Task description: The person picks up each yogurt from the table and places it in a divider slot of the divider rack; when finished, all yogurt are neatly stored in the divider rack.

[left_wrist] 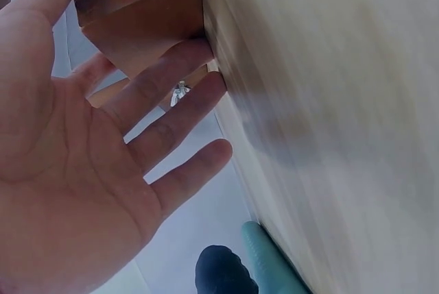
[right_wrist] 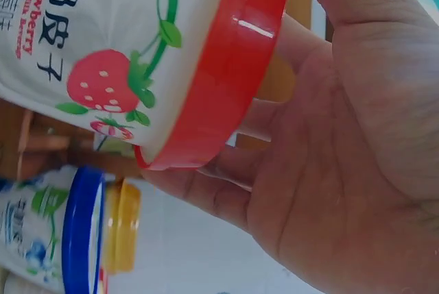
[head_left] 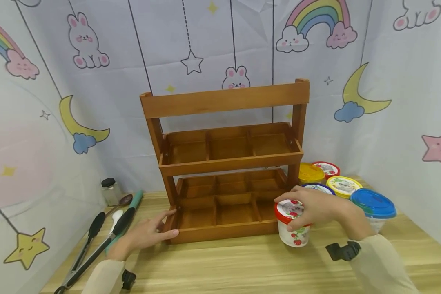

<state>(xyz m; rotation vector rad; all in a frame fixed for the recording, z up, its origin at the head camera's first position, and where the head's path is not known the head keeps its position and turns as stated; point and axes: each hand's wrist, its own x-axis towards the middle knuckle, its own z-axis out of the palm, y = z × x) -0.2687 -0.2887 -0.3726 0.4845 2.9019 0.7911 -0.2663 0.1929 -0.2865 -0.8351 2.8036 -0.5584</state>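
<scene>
My right hand point(head_left: 315, 208) grips a strawberry-printed tub point(head_left: 293, 236) by its red lid, thumb on the near side and fingers round the far side. The tub is by the front right corner of a brown wooden two-tier rack point(head_left: 228, 233). In the right wrist view the red lid point(right_wrist: 226, 68) lies within the curve of the fingers. At the rack's lower left corner rests my left hand point(head_left: 145, 233), its thumb along the front. The left wrist view has the spread, nearly straight fingers point(left_wrist: 178, 123) beside the wood.
Behind my right hand stand several lidded tubs, among them a blue-lidded one point(head_left: 374, 203) and a yellow-lidded one point(head_left: 343, 186). Black-tipped tongs point(head_left: 95, 253), a white spoon point(head_left: 116, 218) and a teal-handled tool point(head_left: 136, 199) lie left. A black-capped jar point(head_left: 111, 192) is at the back left.
</scene>
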